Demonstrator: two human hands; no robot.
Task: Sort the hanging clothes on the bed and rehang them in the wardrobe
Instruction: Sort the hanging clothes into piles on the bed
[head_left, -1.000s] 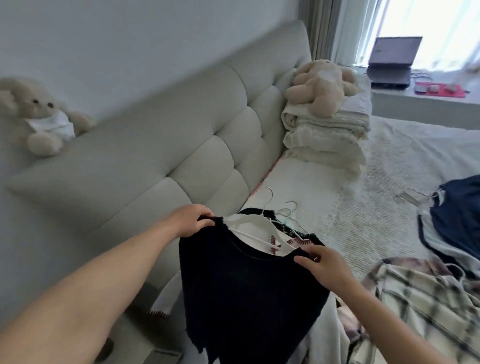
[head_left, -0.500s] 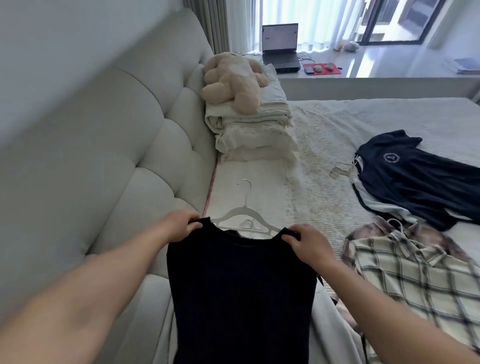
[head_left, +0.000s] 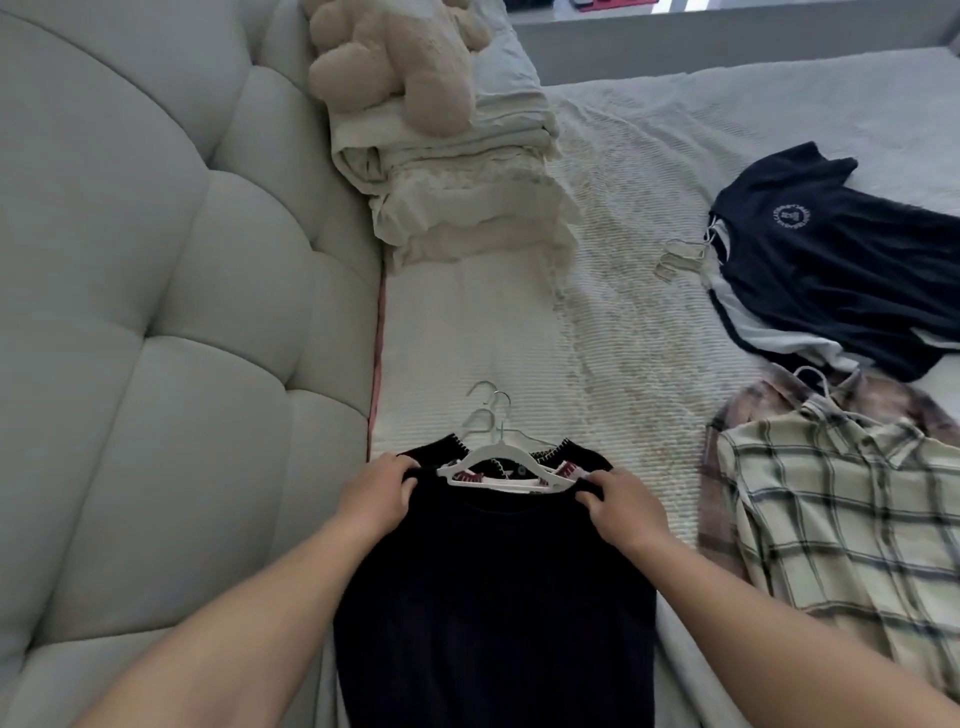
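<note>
A black knit top (head_left: 493, 597) on a white hanger (head_left: 498, 462) lies at the near edge of the bed, on top of other hangered garments with red and white trim. My left hand (head_left: 376, 493) grips its left shoulder and my right hand (head_left: 621, 504) grips its right shoulder. Several hanger hooks (head_left: 488, 410) stick out past the collar. To the right, a plaid shirt (head_left: 852, 525) on a hanger lies flat, and farther back a navy T-shirt (head_left: 841, 260) with a round white logo lies on a light garment.
A tufted grey headboard (head_left: 156, 312) fills the left side. A stack of folded cream bedding (head_left: 467, 192) with a beige plush toy (head_left: 395, 57) on top sits at the head of the white bedspread (head_left: 613, 322). A grey ledge (head_left: 727, 36) runs behind the bed.
The view has tilted down toward the bed. The black top, held up by both hands, has come down onto the hangered garments, whose hooks and red trim now show again.
</note>
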